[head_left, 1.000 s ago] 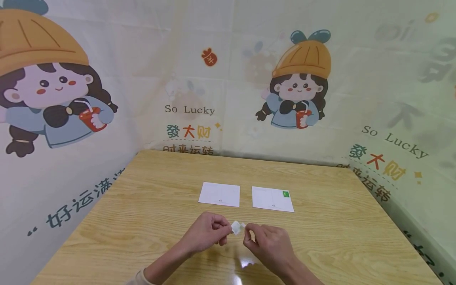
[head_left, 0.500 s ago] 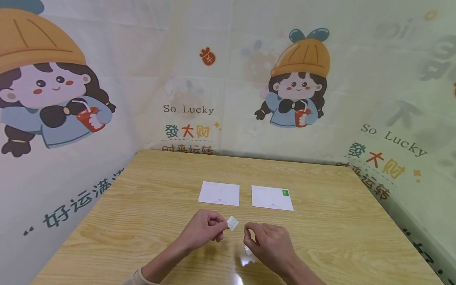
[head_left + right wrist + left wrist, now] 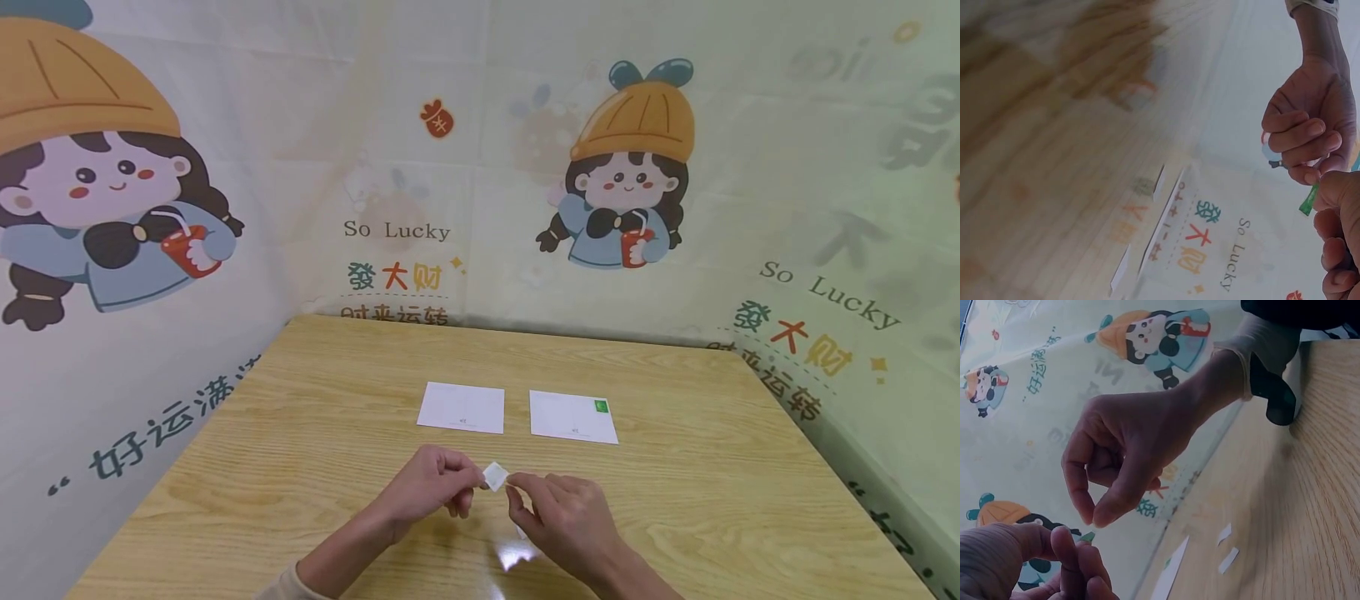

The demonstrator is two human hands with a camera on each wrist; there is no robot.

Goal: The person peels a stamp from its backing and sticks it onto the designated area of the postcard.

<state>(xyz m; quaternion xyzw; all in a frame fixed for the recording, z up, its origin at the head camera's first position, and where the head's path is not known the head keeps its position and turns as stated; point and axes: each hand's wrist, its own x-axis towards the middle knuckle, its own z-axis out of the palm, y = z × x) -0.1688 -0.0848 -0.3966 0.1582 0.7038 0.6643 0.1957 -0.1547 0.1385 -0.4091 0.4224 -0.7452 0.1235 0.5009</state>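
A small square stamp [image 3: 496,476], its pale back showing in the head view, lies between my two hands above the table. My left hand [image 3: 431,490] pinches its left corner between thumb and fingertips. The right hand [image 3: 567,521] has thumb and index fingertip at the opposite corner, pinching there. Both wrist views show the stamp's green side [image 3: 1309,200]. Beyond the hands lie two white postcards: a left one [image 3: 461,408] without a stamp and a right one [image 3: 572,416] bearing a green stamp [image 3: 602,406] at its top right corner.
Small white paper scraps [image 3: 1229,560] lie on the wooden table [image 3: 315,400]; one of them [image 3: 521,532] is partly hidden by the right hand. A printed cloth backdrop [image 3: 480,183] stands behind the table and along its sides.
A white bit pinched by the right hand has dropped to the table below it. The right fingertips have moved left, back to the stamp; the left hand still holds it.
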